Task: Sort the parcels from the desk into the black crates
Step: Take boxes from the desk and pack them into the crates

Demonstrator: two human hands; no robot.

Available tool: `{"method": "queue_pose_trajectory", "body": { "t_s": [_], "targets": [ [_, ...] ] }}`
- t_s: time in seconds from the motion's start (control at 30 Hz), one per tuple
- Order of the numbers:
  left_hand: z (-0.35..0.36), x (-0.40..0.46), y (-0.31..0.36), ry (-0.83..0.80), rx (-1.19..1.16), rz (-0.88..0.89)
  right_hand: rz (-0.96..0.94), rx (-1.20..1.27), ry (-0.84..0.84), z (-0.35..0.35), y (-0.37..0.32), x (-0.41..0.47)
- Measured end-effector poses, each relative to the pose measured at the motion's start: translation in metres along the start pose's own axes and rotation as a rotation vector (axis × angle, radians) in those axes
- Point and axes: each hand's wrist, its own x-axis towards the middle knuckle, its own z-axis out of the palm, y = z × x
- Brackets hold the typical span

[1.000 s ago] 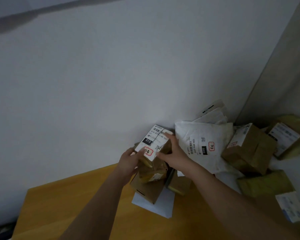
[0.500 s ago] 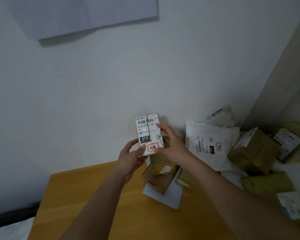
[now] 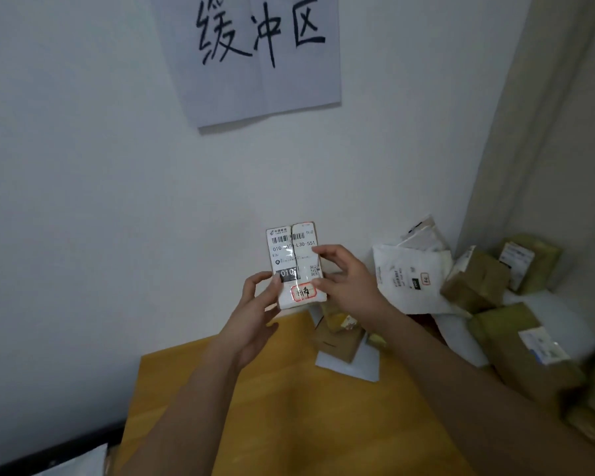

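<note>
Here both hands hold one small parcel [image 3: 295, 264] up in the air, above the far edge of the wooden worktop [image 3: 289, 407] and in front of the white wall. The left hand [image 3: 255, 314] pinches its lower left side between thumb and fingers. The right hand [image 3: 349, 280] grips the right side, fingers curled over the label, which faces the camera and shows barcodes and a red stamp. Below the parcel, small brown boxes [image 3: 339, 340] lie on a white envelope [image 3: 352, 367]. To the right, a white mailer bag [image 3: 409, 276] leans on the wall, beside more brown parcels [image 3: 474, 281]. A paper sign [image 3: 261, 53] with handwritten characters hangs on the wall above.
</note>
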Motion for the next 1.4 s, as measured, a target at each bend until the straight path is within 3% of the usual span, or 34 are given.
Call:
{"method": "queue_pose_trajectory", "body": {
  "t_s": [0.3,0.5,0.57,0.93,1.17,1.4],
  "targets": [
    [-0.107,-0.123,0.039,0.072,0.006,0.07,0.012,0.12,-0.035,0.137,-0.041,-0.077],
    [-0.144,-0.162,0.04,0.123,0.011,0.077,-0.025,-0.079,-0.094,0.188,-0.043,-0.09],
    [-0.155,-0.172,0.039,0.156,-0.004,0.075,-0.024,-0.045,-0.127,0.199,-0.044,-0.086],
    [-0.211,-0.209,0.031,0.326,0.01,0.048,0.146,0.133,-0.326,0.259,-0.022,-0.068],
    [-0.248,-0.241,0.009,0.34,-0.062,0.023,0.403,0.286,-0.521,0.296,-0.003,-0.083],
    [-0.313,-0.293,0.004,0.315,-0.094,0.003,0.431,0.241,-0.604,0.362,-0.003,-0.119]
  ]
}}
